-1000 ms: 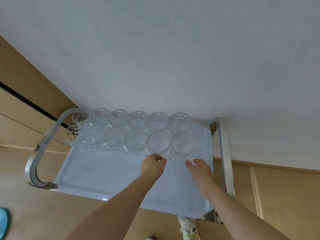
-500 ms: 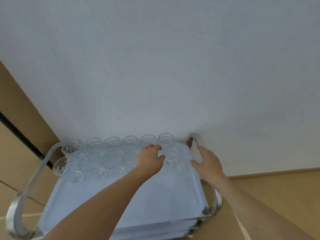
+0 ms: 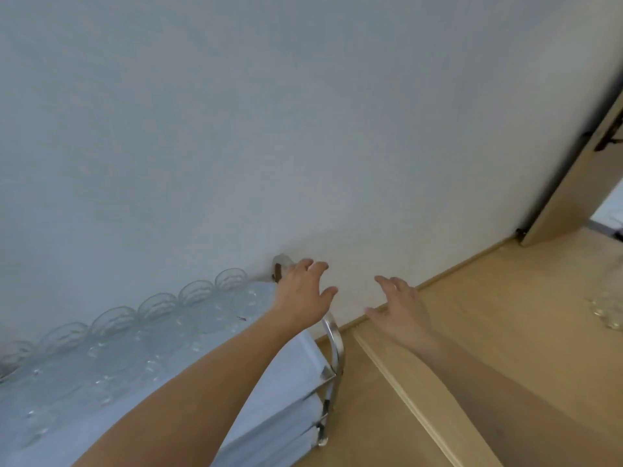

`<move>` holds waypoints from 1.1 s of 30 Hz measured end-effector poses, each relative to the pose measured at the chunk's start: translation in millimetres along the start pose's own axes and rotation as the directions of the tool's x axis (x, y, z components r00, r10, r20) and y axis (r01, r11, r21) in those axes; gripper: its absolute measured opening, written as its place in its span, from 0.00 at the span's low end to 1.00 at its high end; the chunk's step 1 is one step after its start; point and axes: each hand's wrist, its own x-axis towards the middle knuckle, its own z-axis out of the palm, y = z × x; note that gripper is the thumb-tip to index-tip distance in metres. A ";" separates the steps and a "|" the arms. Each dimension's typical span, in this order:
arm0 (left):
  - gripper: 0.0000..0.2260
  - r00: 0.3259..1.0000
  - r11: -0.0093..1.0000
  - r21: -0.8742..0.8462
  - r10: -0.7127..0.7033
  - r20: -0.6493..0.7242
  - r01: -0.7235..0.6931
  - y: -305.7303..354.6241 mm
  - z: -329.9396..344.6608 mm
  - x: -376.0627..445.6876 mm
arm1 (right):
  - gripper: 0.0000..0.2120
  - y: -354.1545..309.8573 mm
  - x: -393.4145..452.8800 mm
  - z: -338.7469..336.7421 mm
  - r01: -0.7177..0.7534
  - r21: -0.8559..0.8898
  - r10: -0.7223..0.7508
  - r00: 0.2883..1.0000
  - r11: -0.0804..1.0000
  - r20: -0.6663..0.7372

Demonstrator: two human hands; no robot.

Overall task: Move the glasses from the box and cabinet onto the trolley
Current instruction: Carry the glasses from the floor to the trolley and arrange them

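My left hand (image 3: 300, 298) hangs over the right-hand end of the trolley (image 3: 286, 375), fingers spread wide and loose, holding nothing; I cannot tell whether it touches the chrome handle (image 3: 333, 345) that curves down beneath it. My right hand (image 3: 399, 311) is out past the trolley toward three o'clock, palm down, fingers spread and relaxed, also holding nothing, above the line where the wall meets the floor. The glasses (image 3: 158, 308) stand in rows on the trolley's top surface, filling the far side against the wall and running away toward nine o'clock; they are clear and partly blurred, so I cannot count them. The near part of that pale top surface lies bare under my left forearm, and the edges of lower shelves (image 3: 283, 433) show stacked beneath its corner at about six o'clock. A plain white wall (image 3: 269, 129) fills most of the view from nine through one o'clock. The floor (image 3: 505, 332) is light wood, with a pale raised strip (image 3: 414, 382) running from near the wall down toward five o'clock. At two o'clock a wooden door (image 3: 573, 183) stands open at the wall's end, with a dark handle. At the right edge, around three o'clock, more clear glassware (image 3: 606, 308) sits low, blurred.
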 end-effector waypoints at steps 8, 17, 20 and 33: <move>0.26 0.977 0.983 0.010 0.180 0.116 -0.183 125.0 55.7 47.3 | 0.36 101.6 -21.2 -50.3 -0.162 0.063 0.166 0.983 0.985 -0.075; 0.28 0.880 0.928 -0.050 0.366 0.303 -0.369 302.6 170.8 75.2 | 0.38 293.9 -61.4 -114.4 -0.421 0.123 0.436 0.890 0.899 -0.137; 0.28 0.843 0.901 -0.071 0.427 0.328 -0.428 362.7 200.5 84.2 | 0.38 350.7 -78.1 -131.8 -0.498 0.125 0.512 0.848 0.858 -0.137; 0.28 0.724 0.825 -0.121 0.547 0.420 -0.553 511.5 298.0 120.4 | 0.37 491.4 -99.8 -181.3 -0.656 0.174 0.677 0.724 0.734 -0.129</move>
